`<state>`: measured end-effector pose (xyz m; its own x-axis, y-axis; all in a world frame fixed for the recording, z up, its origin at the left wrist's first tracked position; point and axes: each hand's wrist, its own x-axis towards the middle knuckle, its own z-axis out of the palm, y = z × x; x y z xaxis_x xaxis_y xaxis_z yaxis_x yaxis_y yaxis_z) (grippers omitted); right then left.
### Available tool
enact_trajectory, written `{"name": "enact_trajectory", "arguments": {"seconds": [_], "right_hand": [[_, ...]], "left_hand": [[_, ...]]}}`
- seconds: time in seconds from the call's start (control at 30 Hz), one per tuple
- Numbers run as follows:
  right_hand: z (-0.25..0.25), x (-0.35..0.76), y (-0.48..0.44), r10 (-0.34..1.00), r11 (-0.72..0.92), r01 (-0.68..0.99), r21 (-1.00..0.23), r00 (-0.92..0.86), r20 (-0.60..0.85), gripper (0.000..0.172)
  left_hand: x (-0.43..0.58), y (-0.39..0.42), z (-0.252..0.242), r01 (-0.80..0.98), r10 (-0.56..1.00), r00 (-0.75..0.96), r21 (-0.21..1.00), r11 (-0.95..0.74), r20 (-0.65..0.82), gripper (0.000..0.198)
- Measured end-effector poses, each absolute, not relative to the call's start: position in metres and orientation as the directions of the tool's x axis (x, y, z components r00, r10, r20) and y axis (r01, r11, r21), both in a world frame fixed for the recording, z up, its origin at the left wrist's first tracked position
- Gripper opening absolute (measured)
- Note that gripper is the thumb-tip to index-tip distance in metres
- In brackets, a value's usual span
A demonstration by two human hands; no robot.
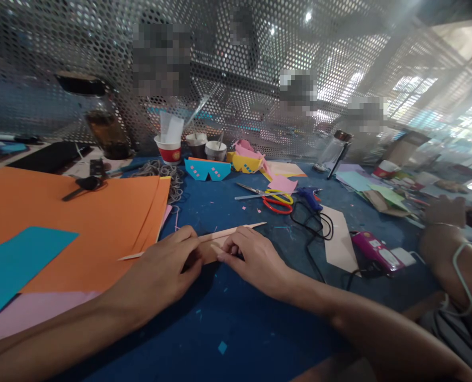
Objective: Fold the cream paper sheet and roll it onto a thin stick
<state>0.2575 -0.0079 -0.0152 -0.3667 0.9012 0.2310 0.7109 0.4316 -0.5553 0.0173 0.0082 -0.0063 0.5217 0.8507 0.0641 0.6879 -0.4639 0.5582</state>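
A narrow folded peach paper (228, 231) lies in front of me on the blue table, its pointed ends sticking out on both sides. My left hand (176, 262) rests on its left part, fingers curled round and pressed on it. With thumb and forefinger together, my right hand (255, 257) pinches the paper's near edge at the middle. Beyond the hands are scissors with red and yellow handles (277, 204) and a blue glue gun (310, 199) with a black cord. Blue paper glasses (207, 170) and yellow ones (246, 163) stand farther back.
Orange sheets (112, 212) and a teal sheet (20, 260) cover the left. Behind stand paper cups (169, 150) and a dark-lidded jar (108, 132). At right lie a peach strip (339, 239), a magenta device (379, 252) and another person's arm (443, 254).
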Motion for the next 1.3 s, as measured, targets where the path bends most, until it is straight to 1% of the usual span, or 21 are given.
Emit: {"name": "enact_trajectory", "arguments": {"seconds": [0.23,0.43,0.57,0.7,0.9,1.13,1.3], "right_hand": [[-0.01,0.255,-0.007,0.91,0.409,0.729,-0.549,-0.367,0.192,0.02],[-0.004,0.253,-0.007,0.92,0.383,0.761,-0.523,-0.365,0.142,0.02],[-0.003,0.252,-0.008,0.925,0.368,0.775,-0.514,-0.358,0.123,0.02],[-0.004,0.25,-0.008,0.931,0.354,0.779,-0.517,-0.343,0.121,0.019],[-0.006,0.249,-0.01,0.932,0.358,0.803,-0.476,-0.339,0.127,0.015],[-0.008,0.249,-0.01,0.916,0.401,0.813,-0.421,-0.365,0.167,0.015],[-0.011,0.249,-0.009,0.91,0.414,0.816,-0.403,-0.367,0.191,0.015]], "left_hand": [[0.016,0.008,-0.01,0.672,0.85,0.52,0.571,-0.472,0.09,0.028],[0.013,0.01,-0.015,0.673,0.842,0.533,0.56,-0.483,0.085,0.022],[0.014,0.01,-0.013,0.667,0.839,0.539,0.573,-0.477,0.071,0.026],[0.015,0.011,-0.013,0.666,0.841,0.534,0.572,-0.479,0.082,0.029],[0.015,0.011,-0.018,0.691,0.851,0.514,0.533,-0.488,0.111,0.025],[0.014,0.007,-0.023,0.658,0.803,0.558,0.479,-0.581,0.208,0.021],[0.015,0.007,-0.021,0.658,0.797,0.563,0.464,-0.593,0.219,0.021]]}}
